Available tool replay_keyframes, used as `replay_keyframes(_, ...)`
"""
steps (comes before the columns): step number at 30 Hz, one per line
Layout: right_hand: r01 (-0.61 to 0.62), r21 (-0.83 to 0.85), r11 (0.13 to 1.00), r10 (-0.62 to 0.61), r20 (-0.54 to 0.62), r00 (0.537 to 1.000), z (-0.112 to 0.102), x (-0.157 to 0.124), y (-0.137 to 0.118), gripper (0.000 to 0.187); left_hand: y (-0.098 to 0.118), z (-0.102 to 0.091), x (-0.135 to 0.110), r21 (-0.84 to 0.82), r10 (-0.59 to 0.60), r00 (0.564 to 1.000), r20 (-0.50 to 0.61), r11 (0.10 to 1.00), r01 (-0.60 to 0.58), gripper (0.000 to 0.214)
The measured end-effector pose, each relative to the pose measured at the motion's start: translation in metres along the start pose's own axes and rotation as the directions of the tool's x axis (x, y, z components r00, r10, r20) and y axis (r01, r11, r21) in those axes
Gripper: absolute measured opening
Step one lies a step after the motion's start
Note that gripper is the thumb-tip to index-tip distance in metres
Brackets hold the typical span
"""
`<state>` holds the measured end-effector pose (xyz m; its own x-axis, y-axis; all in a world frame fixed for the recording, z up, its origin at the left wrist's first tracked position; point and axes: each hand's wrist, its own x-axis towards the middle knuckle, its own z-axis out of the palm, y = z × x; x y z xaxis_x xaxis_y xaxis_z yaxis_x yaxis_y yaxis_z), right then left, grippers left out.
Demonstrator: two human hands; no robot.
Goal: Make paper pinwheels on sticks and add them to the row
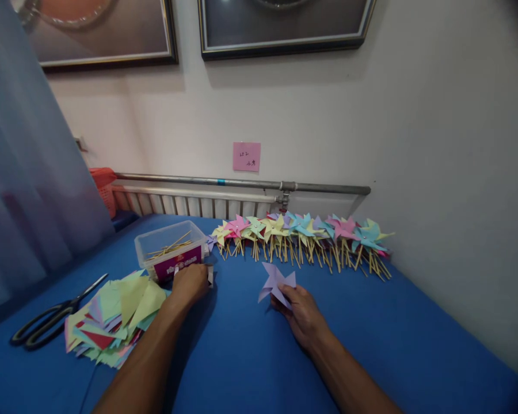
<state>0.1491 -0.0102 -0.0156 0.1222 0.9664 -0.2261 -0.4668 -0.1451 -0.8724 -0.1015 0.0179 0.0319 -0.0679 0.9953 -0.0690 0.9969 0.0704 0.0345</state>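
My right hand (300, 313) pinches a folded lilac paper pinwheel (273, 283) between thumb and fingers, held above the blue tabletop (242, 356). My left hand (192, 283) reaches in front of a clear plastic tub (140, 244) with a purple label, beside a small white box (211, 276). Its fingers are hidden behind the back of the hand, so what they touch does not show. Thin wooden sticks (170, 248) lie inside the tub. Close to my left forearm is a heap of coloured paper pieces (112, 322), green, yellow, red and purple.
Black-handled scissors (56, 316) lie left of the paper heap. Finished pinwheels on sticks (300, 230) line the table's back edge. Behind them run a metal pipe (250, 183) and radiator bars (190, 207). A blue curtain (30, 161) hangs at the left, near a red basket (106, 190).
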Motion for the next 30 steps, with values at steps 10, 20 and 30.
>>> replay_keyframes(10, 0.001, -0.009, 1.0, -0.001, 0.024, 1.0, 0.0028, -0.004, -0.0013, 0.022, 0.001, 0.0024, 0.0021, 0.037, 0.024, 1.0, 0.011, 0.999, -0.024, 0.035)
replay_keyframes(20, 0.007, -0.02, 1.0, -0.006, 0.009, 1.0, 0.0018, -0.0037, 0.0009, 0.021, -0.0003, 0.0034, 0.0015, -0.011, 0.063, 0.998, 0.017, 0.998, -0.063, 0.029)
replay_keyframes(30, 0.008, -0.018, 1.0, -0.007, 0.015, 1.0, 0.0023, -0.0035, 0.0007, 0.023, 0.0037, 0.0048, 0.0012, 0.006, 0.072, 0.997, 0.001, 0.997, -0.072, 0.03)
